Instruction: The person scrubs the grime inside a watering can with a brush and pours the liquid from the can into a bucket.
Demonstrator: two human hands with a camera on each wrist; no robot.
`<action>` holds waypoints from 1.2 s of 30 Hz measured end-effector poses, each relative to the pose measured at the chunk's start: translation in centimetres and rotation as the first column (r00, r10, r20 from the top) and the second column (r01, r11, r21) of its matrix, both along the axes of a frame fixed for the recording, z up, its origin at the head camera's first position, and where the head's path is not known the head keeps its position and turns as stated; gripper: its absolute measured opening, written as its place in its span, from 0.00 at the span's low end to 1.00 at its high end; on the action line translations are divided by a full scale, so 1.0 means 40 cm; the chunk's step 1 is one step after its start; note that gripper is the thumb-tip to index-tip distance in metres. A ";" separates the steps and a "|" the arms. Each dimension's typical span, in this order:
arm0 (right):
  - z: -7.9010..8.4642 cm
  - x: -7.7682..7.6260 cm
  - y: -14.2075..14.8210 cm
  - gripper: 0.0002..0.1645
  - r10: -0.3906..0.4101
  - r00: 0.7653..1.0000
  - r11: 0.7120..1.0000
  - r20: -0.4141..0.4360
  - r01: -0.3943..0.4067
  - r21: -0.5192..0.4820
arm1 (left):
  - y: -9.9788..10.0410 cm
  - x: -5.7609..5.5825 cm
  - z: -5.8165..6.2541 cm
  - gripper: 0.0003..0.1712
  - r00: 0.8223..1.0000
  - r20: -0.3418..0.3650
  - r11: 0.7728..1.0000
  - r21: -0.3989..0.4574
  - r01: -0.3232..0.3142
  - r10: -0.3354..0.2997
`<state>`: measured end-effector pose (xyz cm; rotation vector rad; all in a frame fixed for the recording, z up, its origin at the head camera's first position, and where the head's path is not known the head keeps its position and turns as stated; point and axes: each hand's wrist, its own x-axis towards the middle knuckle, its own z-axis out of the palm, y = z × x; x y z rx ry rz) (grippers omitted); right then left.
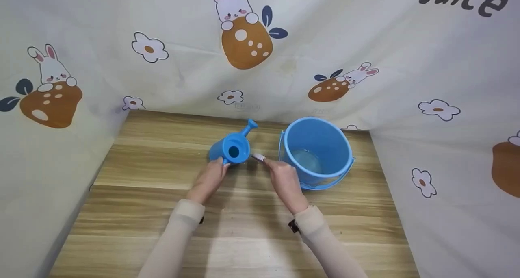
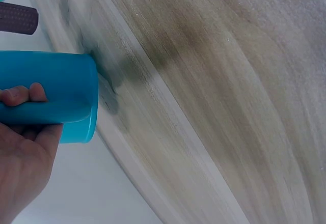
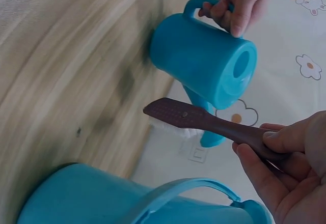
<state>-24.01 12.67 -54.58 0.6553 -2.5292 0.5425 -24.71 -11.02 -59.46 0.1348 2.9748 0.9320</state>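
My left hand (image 1: 209,178) grips the handle of a small blue watering can (image 1: 218,151). Fingers curl round that handle in the left wrist view, where the can's side (image 2: 46,71) shows. The can's round top opening faces up, and its spout points away to the right. Whether its base touches the table is unclear. Between thumb and fingers, my right hand (image 1: 285,183) holds a brush with a brown handle (image 3: 237,131) and pale bristles (image 3: 175,131). The brush head (image 1: 258,157) is just right of the can, apart from it in the head view.
A blue bucket (image 1: 319,133) stands upright on the wood-grain table (image 1: 154,156), close to the right hand. Its handle (image 1: 331,184) hangs down on the near side, and its bottom looks wet or glossy. Printed cloth (image 1: 183,70) surrounds the table at the back and sides.
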 end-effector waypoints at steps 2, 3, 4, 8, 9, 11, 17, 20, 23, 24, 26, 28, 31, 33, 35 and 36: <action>-0.011 0.000 -0.001 0.13 0.003 1.000 1.000 -0.003 -0.003 -0.004 | 0.000 0.000 -0.001 0.13 0.999 -0.032 1.000 0.004 0.004 -0.004; -0.016 0.000 -0.002 0.13 0.004 1.000 1.000 -0.006 -0.004 -0.006 | 0.000 0.000 -0.002 0.13 0.999 -0.046 1.000 0.005 0.007 -0.006; -0.020 0.000 -0.003 0.13 0.005 1.000 1.000 -0.010 -0.005 -0.003 | 0.001 0.000 -0.004 0.13 0.998 -0.061 1.000 0.004 0.009 -0.009; -0.042 -0.001 -0.009 0.12 0.004 0.999 1.000 -0.035 -0.003 0.021 | 0.001 0.000 -0.008 0.13 0.998 -0.066 1.000 0.007 0.009 -0.009; -0.049 -0.001 -0.010 0.12 0.004 0.999 0.999 -0.041 -0.003 0.032 | 0.001 0.000 -0.008 0.13 0.998 -0.059 1.000 0.010 0.007 -0.006; -0.061 -0.001 -0.013 0.12 0.001 0.999 0.998 -0.053 0.002 0.062 | 0.001 0.000 -0.009 0.13 0.999 -0.048 1.000 0.012 0.004 -0.003; -0.089 0.007 -0.023 0.14 -0.011 0.999 0.994 -0.039 0.015 0.104 | 0.000 -0.002 -0.008 0.13 1.000 -0.029 1.000 0.017 -0.001 0.002; -0.103 0.011 -0.029 0.12 -0.007 1.000 0.994 -0.004 0.007 0.112 | -0.001 -0.002 -0.007 0.13 1.000 -0.020 1.000 0.016 -0.004 0.004; -0.119 0.015 -0.034 0.09 -0.011 1.000 0.990 0.020 0.008 0.141 | 0.000 -0.002 -0.006 0.14 1.000 -0.015 1.000 0.015 -0.003 0.003; -0.124 0.016 -0.035 0.09 -0.015 1.000 0.988 0.026 0.011 0.152 | 0.000 -0.001 -0.005 0.14 1.000 -0.013 1.000 0.016 -0.002 0.002; -0.136 0.017 -0.037 0.09 -0.022 0.999 0.985 0.038 0.015 0.174 | -0.001 -0.001 -0.006 0.13 1.000 -0.016 1.000 0.013 -0.001 0.001; -0.145 0.018 -0.039 0.10 -0.027 0.998 0.983 0.055 0.016 0.185 | 0.000 0.000 -0.006 0.13 1.000 -0.021 1.000 0.012 -0.002 0.002; -0.157 0.019 -0.041 0.10 -0.035 0.996 0.981 0.085 0.018 0.192 | 0.000 -0.001 -0.007 0.13 0.999 -0.036 1.000 0.006 0.001 -0.001; -0.163 0.020 -0.043 0.09 -0.042 0.994 0.980 0.099 0.021 0.200 | 0.001 -0.001 -0.006 0.14 0.999 -0.042 1.000 0.009 0.001 -0.001; -0.170 0.022 -0.044 0.07 -0.046 0.994 0.976 0.099 0.024 0.216 | 0.002 0.000 -0.006 0.14 0.999 -0.044 1.000 0.013 0.004 -0.003; -0.173 0.022 -0.044 0.07 -0.048 0.994 0.974 0.095 0.026 0.225 | 0.002 0.000 -0.005 0.14 0.999 -0.045 1.000 0.014 0.004 -0.003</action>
